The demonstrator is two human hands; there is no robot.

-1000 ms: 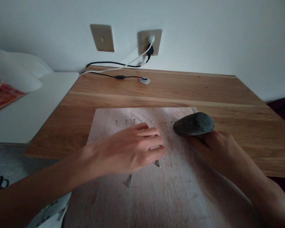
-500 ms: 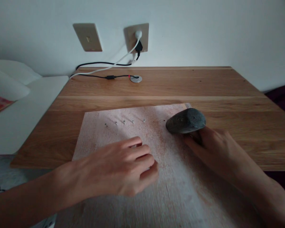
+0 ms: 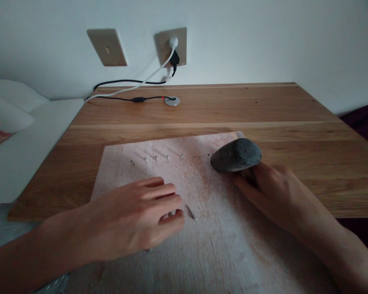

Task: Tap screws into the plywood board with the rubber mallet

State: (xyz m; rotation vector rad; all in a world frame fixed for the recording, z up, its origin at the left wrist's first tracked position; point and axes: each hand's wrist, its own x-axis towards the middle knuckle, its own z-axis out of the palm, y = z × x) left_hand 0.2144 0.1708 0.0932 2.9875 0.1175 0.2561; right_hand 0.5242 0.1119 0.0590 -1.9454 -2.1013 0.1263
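Observation:
My right hand [image 3: 272,183] is wrapped round the handle of a mallet with a dark grey head [image 3: 236,155], held over the right part of a wooden board [image 3: 214,245]. Over the board's left half, my left hand [image 3: 150,216] has its fingers curled; a pale bit shows between them, too small to name. Just right of those fingertips a loose screw [image 3: 191,213] lies on the board. Another small metal piece [image 3: 149,252] pokes out below that hand. Along the far side, several small screws [image 3: 156,158] stand in a row, with dark holes [image 3: 208,154] to their right.
The board rests on a wooden desk [image 3: 282,134] against a white wall. Cables [image 3: 122,92] run from a wall socket [image 3: 179,47] across the back left, one through a round grommet [image 3: 172,101]. A white surface [image 3: 55,122] adjoins at left.
My left hand has drawn left and slightly down, uncovering the loose screw beside its fingertips. The right hand and mallet hold nearly the same place on the board; the view has shifted slightly.

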